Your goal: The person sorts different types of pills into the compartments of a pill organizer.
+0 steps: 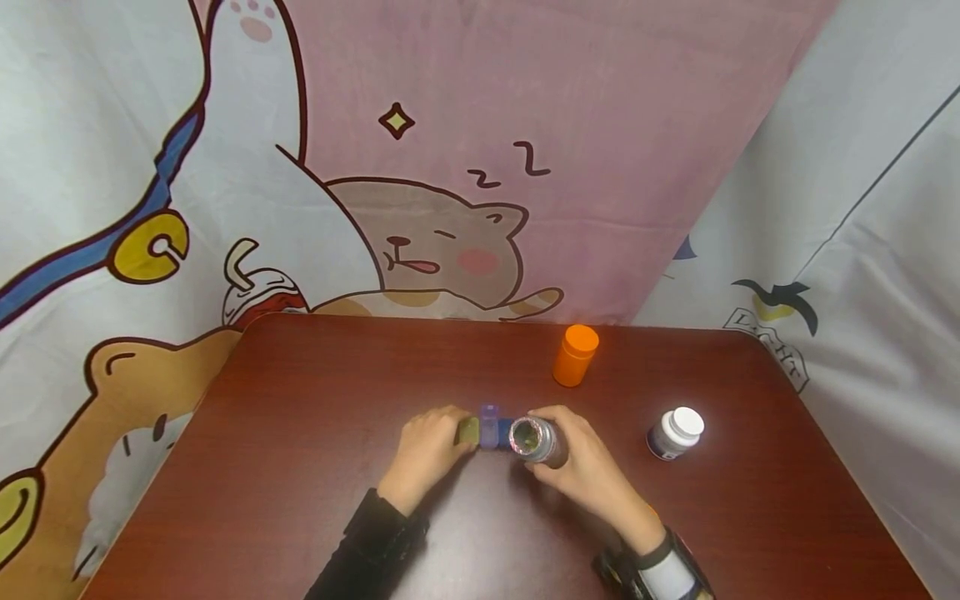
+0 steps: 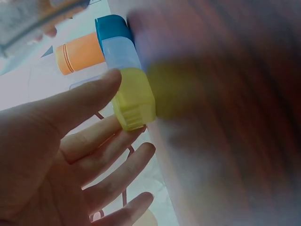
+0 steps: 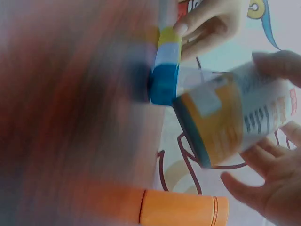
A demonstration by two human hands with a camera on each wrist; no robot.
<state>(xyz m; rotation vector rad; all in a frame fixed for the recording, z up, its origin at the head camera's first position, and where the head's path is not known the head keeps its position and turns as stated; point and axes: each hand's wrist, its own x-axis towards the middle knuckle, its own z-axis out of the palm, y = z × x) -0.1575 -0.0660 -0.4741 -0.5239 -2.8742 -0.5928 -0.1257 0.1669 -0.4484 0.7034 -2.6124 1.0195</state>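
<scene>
A small pill organizer [image 1: 489,433] with yellow, purple and blue compartments sits on the table, the lid of its middle compartment raised. My left hand [image 1: 427,450] pinches its yellow end between thumb and fingers; the other fingers are spread in the left wrist view. On the blue side, my right hand [image 1: 588,467] holds an uncapped bottle [image 3: 225,117] with an orange and white printed label. The bottle tilts toward the organizer, and its mouth faces up in the head view, with something greenish inside. It overlaps part of the blue end there.
An orange bottle [image 1: 576,357] stands behind my right hand. Farther right is a dark-labelled bottle [image 1: 675,433] with a white cap. The reddish-brown table [image 1: 315,392] ends at a cartoon-printed cloth [image 1: 600,167].
</scene>
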